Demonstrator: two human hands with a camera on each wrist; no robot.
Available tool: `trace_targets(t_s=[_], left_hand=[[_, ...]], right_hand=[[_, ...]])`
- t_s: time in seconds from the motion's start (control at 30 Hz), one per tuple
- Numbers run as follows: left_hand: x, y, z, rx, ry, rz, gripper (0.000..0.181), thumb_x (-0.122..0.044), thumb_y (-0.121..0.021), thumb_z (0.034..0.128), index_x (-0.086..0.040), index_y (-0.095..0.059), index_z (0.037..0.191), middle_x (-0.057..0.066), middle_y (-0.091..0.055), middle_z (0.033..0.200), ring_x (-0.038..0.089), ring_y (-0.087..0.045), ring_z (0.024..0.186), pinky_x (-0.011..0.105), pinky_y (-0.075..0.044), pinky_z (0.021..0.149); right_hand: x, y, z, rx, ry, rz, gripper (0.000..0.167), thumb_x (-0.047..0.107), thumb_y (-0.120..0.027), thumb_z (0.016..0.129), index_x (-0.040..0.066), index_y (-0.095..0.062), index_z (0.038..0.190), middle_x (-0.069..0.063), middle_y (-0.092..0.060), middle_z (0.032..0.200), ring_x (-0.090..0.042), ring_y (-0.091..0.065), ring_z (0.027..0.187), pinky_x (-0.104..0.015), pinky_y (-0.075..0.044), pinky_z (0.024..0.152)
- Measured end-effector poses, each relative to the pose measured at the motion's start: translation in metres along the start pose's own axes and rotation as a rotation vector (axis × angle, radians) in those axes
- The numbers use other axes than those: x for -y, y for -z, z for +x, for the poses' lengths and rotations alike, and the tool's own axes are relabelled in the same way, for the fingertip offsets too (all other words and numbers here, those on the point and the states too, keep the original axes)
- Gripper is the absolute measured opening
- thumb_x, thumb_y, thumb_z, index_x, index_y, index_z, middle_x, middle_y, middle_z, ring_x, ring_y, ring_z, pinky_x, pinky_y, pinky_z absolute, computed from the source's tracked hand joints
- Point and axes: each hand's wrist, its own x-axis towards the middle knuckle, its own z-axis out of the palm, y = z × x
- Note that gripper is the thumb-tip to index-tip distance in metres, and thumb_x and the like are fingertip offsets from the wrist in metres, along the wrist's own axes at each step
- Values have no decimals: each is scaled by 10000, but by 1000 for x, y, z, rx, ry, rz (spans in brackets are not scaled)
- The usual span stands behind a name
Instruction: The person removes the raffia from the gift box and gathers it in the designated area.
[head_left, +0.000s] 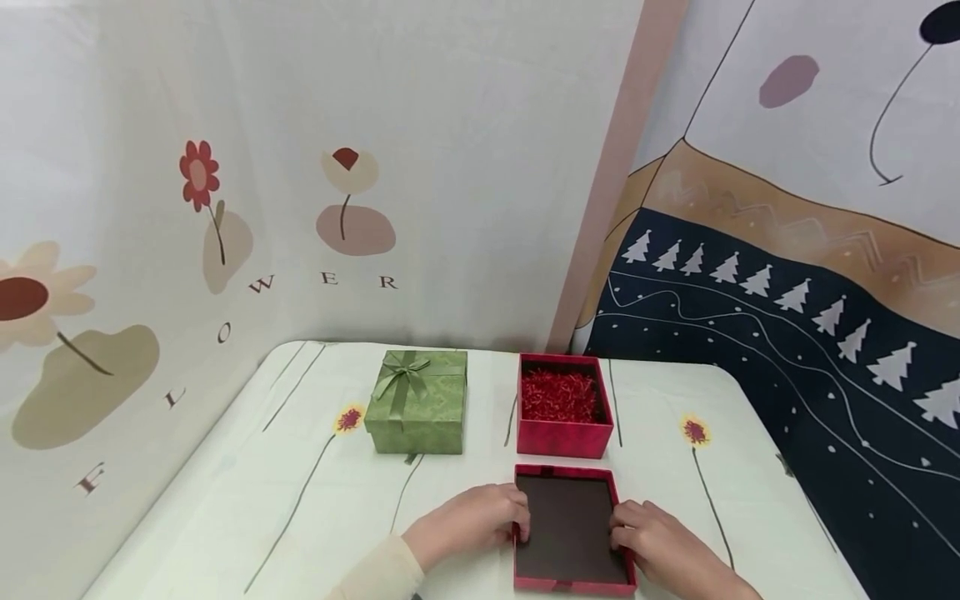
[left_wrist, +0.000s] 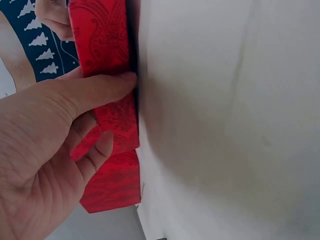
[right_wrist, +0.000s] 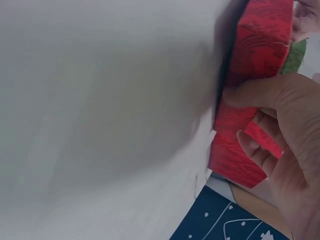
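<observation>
from my remote feed i watch left hand (head_left: pixel 483 518) and right hand (head_left: pixel 656 537) pinch opposite walls of the shallow, swirl-patterned red lid (head_left: pixel 573 527), dark-bottomed, just in front of the red box (head_left: pixel 564 440) of crinkled shred (head_left: pixel 558 397).

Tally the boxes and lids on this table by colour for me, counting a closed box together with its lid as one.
Green: 1 (closed box)
Red: 2 (open box, upturned lid)
Total: 3
</observation>
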Motion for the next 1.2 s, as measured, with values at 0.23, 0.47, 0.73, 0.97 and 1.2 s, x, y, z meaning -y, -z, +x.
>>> trace_targets(t_s=[0.23,0.47,0.73,0.97,1.2], left_hand=[[-3,19,-4,-54,35,7,354,-7,-810,804,-271,-798,1040,-134,-695,1116,13,-602,1089,131,-411,835],[14,54,14,-153,298,-118,310,-88,-734,944,-159,-714,1246,-16,-673,1276,154,-603,1230,330,-498,1043],[45,62,57,-332,547,-347,413,-85,-549,1044,49,-541,1435,175,-591,1402,298,-577,1298,414,-489,1075],[54,34,69,-387,694,-589,526,-123,-461,1088,124,-347,1538,290,-429,1548,418,-421,1438,499,-354,1181],[58,20,77,-442,706,-616,543,-190,-442,1113,27,-316,1594,213,-619,1352,302,-660,1158,445,-549,968]], right_hand=[[12,19,3,-42,-41,-33,432,267,-907,791,226,-767,1197,-63,-649,1318,-235,-595,1175,-396,-580,937],[12,62,27,-278,-64,-120,439,59,-882,785,181,-762,1189,-71,-650,1312,-243,-603,1199,-476,-581,927],[-12,100,79,-320,-206,-12,467,68,-796,882,64,-672,1332,-202,-574,1408,-386,-552,1289,-502,-570,949],[-32,85,136,-198,-317,139,478,103,-719,952,-17,-589,1395,-241,-562,1378,-386,-566,1246,-535,-540,993],[-42,74,169,-140,-403,141,650,267,-764,919,-12,-531,1458,-305,-501,1412,-439,-534,1274,-617,-503,1005]])
